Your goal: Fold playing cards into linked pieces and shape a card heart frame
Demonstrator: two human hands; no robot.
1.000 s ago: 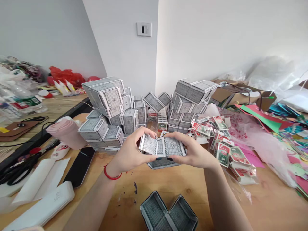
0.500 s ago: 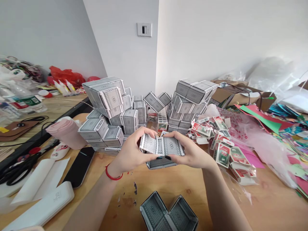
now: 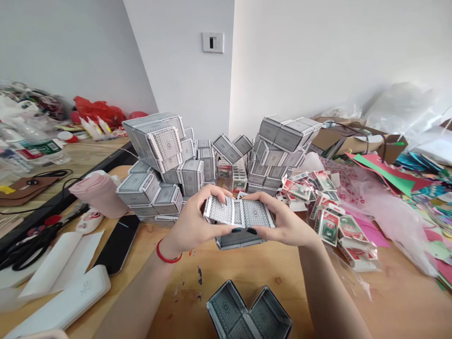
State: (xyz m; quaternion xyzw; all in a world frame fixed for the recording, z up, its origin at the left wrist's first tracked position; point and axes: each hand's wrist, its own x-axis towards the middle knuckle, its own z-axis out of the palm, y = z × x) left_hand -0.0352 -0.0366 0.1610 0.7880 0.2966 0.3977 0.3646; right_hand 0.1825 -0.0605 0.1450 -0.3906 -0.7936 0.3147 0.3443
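Note:
A box folded from patterned playing cards (image 3: pixel 254 213) is held between both hands, above the middle of the table. My left hand (image 3: pixel 197 219) grips its left end, thumb along the near edge and fingers over the far side. The right end is pinched the same way by my right hand (image 3: pixel 282 219). Below the hands, another grey card piece (image 3: pixel 240 241) shows; whether it is joined to the held box I cannot tell. Nearer to me lies an open heart-shaped card box (image 3: pixel 231 308), its hollow facing up.
Stacked card boxes (image 3: pixel 137 190) rise at the left and more stacked boxes (image 3: pixel 277 136) at the right. Red-and-green card packets (image 3: pixel 328 226) are heaped on the right. A phone (image 3: pixel 118 245), scissors (image 3: pixel 31 242), white case (image 3: pixel 67 301) and pink cup (image 3: pixel 100 193) sit left.
The right end of the held box has shifted slightly to the right, together with my right hand. Both hands keep their grip, and the heart-shaped box lies as before.

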